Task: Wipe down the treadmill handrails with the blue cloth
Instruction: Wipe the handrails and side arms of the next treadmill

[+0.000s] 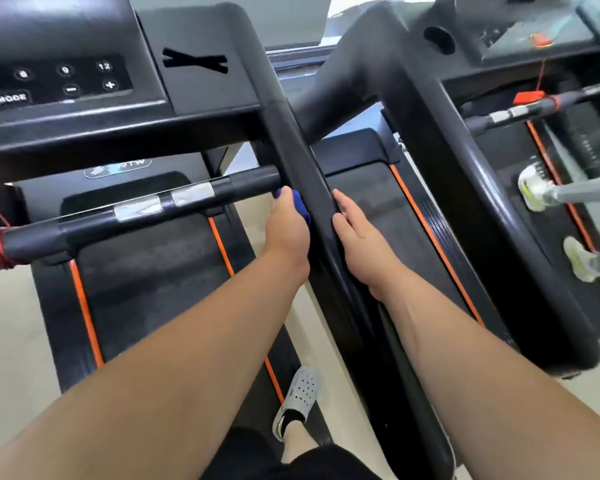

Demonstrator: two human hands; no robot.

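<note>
1. a control panel (54,81) with mode and number buttons sits at the upper left, above a crossbar (136,209) with silver sensor pads.
2. the left hand (286,226) presses the blue cloth (300,209) against the left side of the black handrail (312,188), fingers closed around the cloth.
3. the right hand (355,237) lies flat and released along the handrail's right side, holding nothing.
4. a neighbouring treadmill (465,168) stands at the right.

Handrail (312,188) between both hands, cloth (300,207) under left hand (286,226), crossbar (136,209) left.
</note>
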